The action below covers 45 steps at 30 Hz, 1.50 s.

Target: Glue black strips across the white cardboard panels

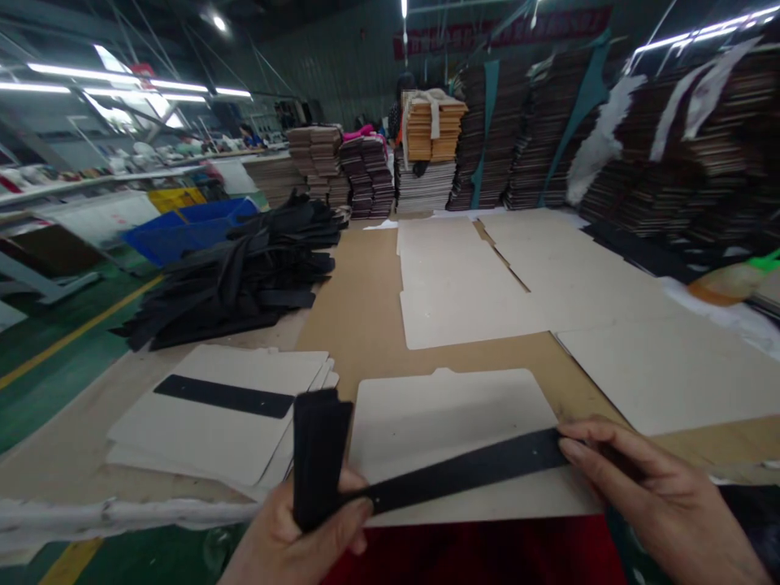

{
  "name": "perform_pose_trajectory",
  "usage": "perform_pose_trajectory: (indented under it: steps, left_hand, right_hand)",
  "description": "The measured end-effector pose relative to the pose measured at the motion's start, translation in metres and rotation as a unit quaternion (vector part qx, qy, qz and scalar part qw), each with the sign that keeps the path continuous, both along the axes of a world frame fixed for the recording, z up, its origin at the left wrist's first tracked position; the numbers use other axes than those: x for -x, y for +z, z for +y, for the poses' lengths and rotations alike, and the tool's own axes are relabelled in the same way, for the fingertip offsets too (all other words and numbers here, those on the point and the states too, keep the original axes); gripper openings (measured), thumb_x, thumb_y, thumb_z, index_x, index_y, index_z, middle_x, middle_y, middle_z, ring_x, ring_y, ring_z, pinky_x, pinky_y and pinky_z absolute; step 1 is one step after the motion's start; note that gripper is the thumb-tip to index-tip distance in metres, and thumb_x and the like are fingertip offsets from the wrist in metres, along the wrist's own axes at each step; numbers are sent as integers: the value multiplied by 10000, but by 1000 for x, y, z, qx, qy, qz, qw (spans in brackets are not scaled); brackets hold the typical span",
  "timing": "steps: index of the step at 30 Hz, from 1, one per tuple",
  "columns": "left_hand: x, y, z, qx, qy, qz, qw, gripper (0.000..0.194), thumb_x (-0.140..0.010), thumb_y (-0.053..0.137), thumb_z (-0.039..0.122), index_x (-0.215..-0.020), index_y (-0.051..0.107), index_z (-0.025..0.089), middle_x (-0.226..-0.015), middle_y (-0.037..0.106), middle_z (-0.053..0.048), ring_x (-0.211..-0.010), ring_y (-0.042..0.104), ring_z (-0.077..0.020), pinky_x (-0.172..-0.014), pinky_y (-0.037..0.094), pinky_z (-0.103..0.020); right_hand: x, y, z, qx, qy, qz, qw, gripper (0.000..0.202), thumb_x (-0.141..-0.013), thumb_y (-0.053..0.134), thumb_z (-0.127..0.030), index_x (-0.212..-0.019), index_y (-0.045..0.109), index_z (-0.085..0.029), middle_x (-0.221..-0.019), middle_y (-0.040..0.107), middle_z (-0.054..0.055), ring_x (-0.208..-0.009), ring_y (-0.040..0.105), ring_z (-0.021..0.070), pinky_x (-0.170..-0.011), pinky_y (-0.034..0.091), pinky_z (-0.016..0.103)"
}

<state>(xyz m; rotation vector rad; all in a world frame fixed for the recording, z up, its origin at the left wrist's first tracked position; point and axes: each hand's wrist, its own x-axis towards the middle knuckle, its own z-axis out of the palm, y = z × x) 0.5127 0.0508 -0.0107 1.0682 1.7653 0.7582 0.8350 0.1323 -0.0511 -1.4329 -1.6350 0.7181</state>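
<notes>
My left hand (305, 528) is closed round a bundle of black strips (320, 455) that stand upright in it. Its thumb also pins the near end of a single black strip (463, 471) with small holes. Pinching the far end of that strip is my right hand (646, 479). The strip stretches at a slant above a beige board (444, 406) with rounded corners and a small tab on its far edge. To the left, another black strip (223, 395) lies across the top of a stack of beige boards (201, 439).
A heap of black strips (244, 276) lies at the back left, in front of a blue bin (188, 227). Large beige sheets (463, 284) cover the table's far and right side. Tall stacks of brown pieces (554, 130) stand behind. The table's front edge (122, 516) is wrapped in white.
</notes>
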Motion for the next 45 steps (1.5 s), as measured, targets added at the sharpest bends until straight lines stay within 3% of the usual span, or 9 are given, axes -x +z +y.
perform_pose_trajectory:
  steps: [3, 6, 9, 15, 20, 31, 45]
  left_hand:
    - [-2, -6, 16, -3, 59, 43, 997, 353, -741, 634, 508, -892, 645, 189, -542, 613, 42, -459, 464, -118, -476, 361, -225]
    - [-5, -11, 25, -22, 63, 83, 994, 346, -731, 641, 506, -871, 636, 190, -528, 607, 46, -501, 534, -146, -542, 423, -249]
    - [-5, -13, 28, -32, 63, 126, 990, 384, -722, 647, 548, -876, 658, 196, -520, 576, 53, -532, 571, -169, -578, 454, -271]
    - [-10, -12, 31, -60, 71, 191, 977, 368, -716, 647, 560, -855, 704, 224, -759, 711, 7, -764, 662, -232, -705, 512, -299]
    - [-15, -10, 33, -75, 71, 213, 972, 350, -726, 642, 541, -872, 719, 233, -810, 744, -5, -814, 688, -254, -768, 546, -323]
    - [-14, -18, 35, -95, 60, 244, 963, 346, -792, 575, 512, -952, 727, 245, -948, 758, -21, -935, 692, -271, -849, 546, -349]
    - [1, -35, 36, -94, -16, 290, 952, 385, -829, 554, 543, -1033, 700, 251, -990, 748, -25, -929, 698, -260, -857, 550, -351]
  right_hand:
    - [10, -2, 10, 0, -21, -6, 1000, 283, -753, 685, -497, -818, 751, -230, -804, 745, 16, -679, 693, 170, -573, 551, 189]
    - [15, -9, 15, -11, -26, -40, 999, 257, -775, 679, -473, -835, 745, -232, -773, 720, 8, -688, 671, 154, -615, 542, 194]
    - [16, -15, 17, -20, -24, -60, 998, 256, -792, 663, -475, -826, 742, -233, -691, 675, -4, -604, 625, 137, -555, 516, 197]
    - [17, -19, 19, -26, -43, -81, 995, 275, -806, 641, -488, -816, 728, -228, -644, 639, -15, -546, 585, 133, -533, 497, 223]
    - [16, -23, 20, -38, -37, -100, 994, 235, -828, 627, -442, -843, 722, -227, -712, 666, -7, -620, 615, 140, -579, 501, 233]
    - [19, -30, 20, -68, -39, -152, 985, 229, -869, 571, -412, -874, 707, -228, -752, 675, 7, -643, 611, 151, -617, 495, 265]
    - [19, -31, 20, -95, -26, -192, 976, 176, -889, 556, -352, -915, 679, -229, -815, 678, 0, -705, 639, 143, -679, 503, 262]
